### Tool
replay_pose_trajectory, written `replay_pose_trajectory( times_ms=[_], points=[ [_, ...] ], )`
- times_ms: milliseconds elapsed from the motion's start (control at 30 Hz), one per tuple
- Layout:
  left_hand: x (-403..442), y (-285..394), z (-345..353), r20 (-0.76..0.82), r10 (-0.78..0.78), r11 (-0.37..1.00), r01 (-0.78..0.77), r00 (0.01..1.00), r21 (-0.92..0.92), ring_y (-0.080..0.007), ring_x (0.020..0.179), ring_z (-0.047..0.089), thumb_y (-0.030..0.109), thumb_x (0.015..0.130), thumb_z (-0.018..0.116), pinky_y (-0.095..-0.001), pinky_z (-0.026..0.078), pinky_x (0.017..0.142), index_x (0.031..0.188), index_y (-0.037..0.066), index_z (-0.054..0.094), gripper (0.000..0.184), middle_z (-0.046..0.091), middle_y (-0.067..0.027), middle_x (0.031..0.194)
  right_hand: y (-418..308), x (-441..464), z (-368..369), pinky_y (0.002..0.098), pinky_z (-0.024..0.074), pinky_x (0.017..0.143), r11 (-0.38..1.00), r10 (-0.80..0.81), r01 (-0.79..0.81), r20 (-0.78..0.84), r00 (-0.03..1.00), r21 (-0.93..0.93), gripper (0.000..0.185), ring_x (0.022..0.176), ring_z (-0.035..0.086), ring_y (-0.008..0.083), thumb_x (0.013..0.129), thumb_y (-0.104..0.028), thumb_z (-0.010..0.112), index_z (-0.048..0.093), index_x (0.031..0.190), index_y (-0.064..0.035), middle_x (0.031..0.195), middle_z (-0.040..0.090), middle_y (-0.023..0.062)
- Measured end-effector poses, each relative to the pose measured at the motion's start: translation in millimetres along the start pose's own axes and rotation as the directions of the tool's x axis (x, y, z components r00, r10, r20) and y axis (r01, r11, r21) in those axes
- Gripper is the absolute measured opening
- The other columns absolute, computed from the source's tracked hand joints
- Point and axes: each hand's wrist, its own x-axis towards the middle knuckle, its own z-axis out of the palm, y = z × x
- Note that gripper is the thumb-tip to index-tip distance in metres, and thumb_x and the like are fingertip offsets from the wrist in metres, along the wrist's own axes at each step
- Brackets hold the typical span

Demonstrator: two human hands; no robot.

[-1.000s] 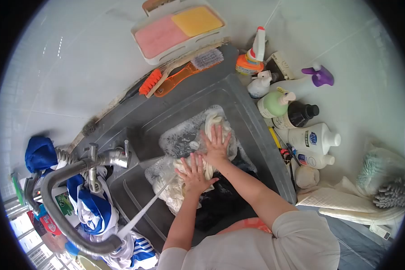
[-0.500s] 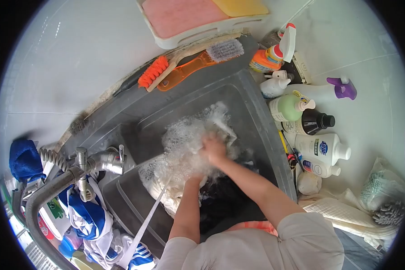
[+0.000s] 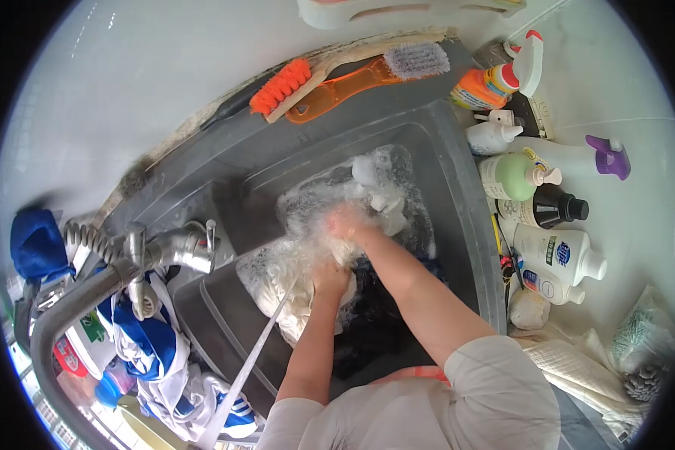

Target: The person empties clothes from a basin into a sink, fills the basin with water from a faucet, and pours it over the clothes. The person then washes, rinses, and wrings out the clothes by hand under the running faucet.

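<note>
Both of my hands are in the grey sink, among white wet cloth and foamy water. My left hand presses into the cloth, its fingers hidden by cloth and suds. Farther back, my right hand is blurred by splashing and foam, so its fingers cannot be made out. Another part of white cloth lies beyond it. Dark cloth sits in the sink nearer my body. A stream of water runs from the curved faucet onto the white cloth.
An orange-bristled brush and an orange-handled brush lie on the back ledge. Several bottles, including a green pump bottle and a white bottle, line the right side. Blue and white clothes are at the left.
My hands were spread flat on the cloth; they have since sunk into cloth and foam, with water splashing. My right hand shifted slightly back and left within the sink. The view has also shifted.
</note>
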Motion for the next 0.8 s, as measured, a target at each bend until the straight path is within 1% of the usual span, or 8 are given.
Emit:
replay_pose_trajectory(
  times_ms=[167,267,333,467,567,700,733,800],
  points=[
    [-47,1,-22,-0.038,-0.079,0.968,0.068,0.996,-0.241,-0.0345,0.135,0.032,0.046,0.093,0.039,-0.0495,0.022,0.11,0.131,0.0,0.048,0.06,0.042,-0.0199,0.141,2,-56,-109,0.0473,0.0369,0.102,0.977,0.159,-0.148,0.063,0.985,-0.151,0.033,0.116,0.054,0.0328,0.088,-0.032,0.047,0.066,0.111,-0.0177,0.119,0.061,0.0133],
    [-64,12,-32,0.008,-0.153,0.945,0.149,0.988,-0.29,-0.036,0.137,0.027,0.046,0.093,0.037,-0.0501,0.016,0.112,0.138,0.002,0.04,0.063,0.036,-0.0191,0.146,35,-47,-3,0.0537,0.0252,0.109,0.966,0.206,-0.096,-0.493,0.845,0.24,0.042,0.133,0.036,0.032,0.089,-0.029,0.047,0.052,0.13,-0.0179,0.139,0.043,0.0133],
    [-75,15,-27,-0.016,-0.209,0.941,0.196,0.978,-0.274,-0.0368,0.137,0.026,0.046,0.093,0.036,-0.0497,0.015,0.113,0.141,0.003,0.036,0.064,0.032,-0.0187,0.148,25,-54,26,0.0583,0.0206,0.109,0.862,0.045,-0.388,-0.713,0.699,-0.326,0.053,0.139,0.023,0.0326,0.088,-0.03,0.051,0.039,0.138,-0.0166,0.147,0.03,0.0127],
    [-61,6,-4,-0.157,-0.096,0.976,0.062,0.983,-0.208,-0.0366,0.139,0.022,0.044,0.091,0.041,-0.0493,0.01,0.114,0.143,0.01,0.034,0.063,0.029,-0.0153,0.15,-17,-94,33,0.0528,0.0279,0.105,0.979,0.172,-0.174,-0.036,0.985,-0.106,0.043,0.118,0.043,0.0325,0.076,-0.016,0.059,0.057,0.12,-0.0165,0.125,0.05,0.0118],
    [-34,-7,35,-0.218,0.074,0.995,-0.087,0.973,-0.05,-0.0348,0.139,0.022,0.04,0.088,0.045,-0.0495,0.011,0.115,0.142,0.014,0.036,0.06,0.03,-0.0111,0.151,-56,-150,12,0.0464,0.038,0.087,0.973,0.153,-0.052,-0.459,0.875,0.226,0.02,0.103,0.05,0.0316,0.071,-0.021,0.067,0.064,0.09,-0.0144,0.1,0.058,0.011],
    [-39,2,39,-0.146,0.114,0.965,-0.075,0.983,0.251,-0.0336,0.131,0.038,0.035,0.088,0.048,-0.0537,0.027,0.107,0.133,0.017,0.049,0.049,0.045,-0.01,0.141,-68,-158,35,0.0479,0.0412,0.079,0.913,0.034,0.151,-0.44,0.897,0.379,0.014,0.089,0.055,0.0307,0.073,-0.023,0.068,0.062,0.08,-0.0129,0.09,0.06,0.011],
    [-39,8,19,0.107,0.055,0.997,-0.061,0.993,0.055,-0.0315,0.113,0.056,0.033,0.087,0.049,-0.0548,0.04,0.091,0.122,0.019,0.058,0.039,0.06,-0.0093,0.123,-66,-148,48,0.048,0.0434,0.076,0.899,0.024,0.168,-0.428,0.904,0.405,0.015,0.084,0.058,0.0299,0.074,-0.024,0.068,0.061,0.081,-0.0124,0.087,0.061,0.0105],
    [-47,12,-5,0.052,-0.03,1.0,0.03,0.998,0.003,-0.0304,0.105,0.059,0.032,0.087,0.049,-0.0535,0.042,0.085,0.117,0.02,0.061,0.035,0.063,-0.0088,0.117,-57,-116,76,0.0461,0.0459,0.072,0.918,-0.01,0.189,-0.456,0.89,0.349,0.015,0.081,0.06,0.0284,0.075,-0.027,0.067,0.06,0.074,-0.0129,0.081,0.062,0.0088]
  ],
)
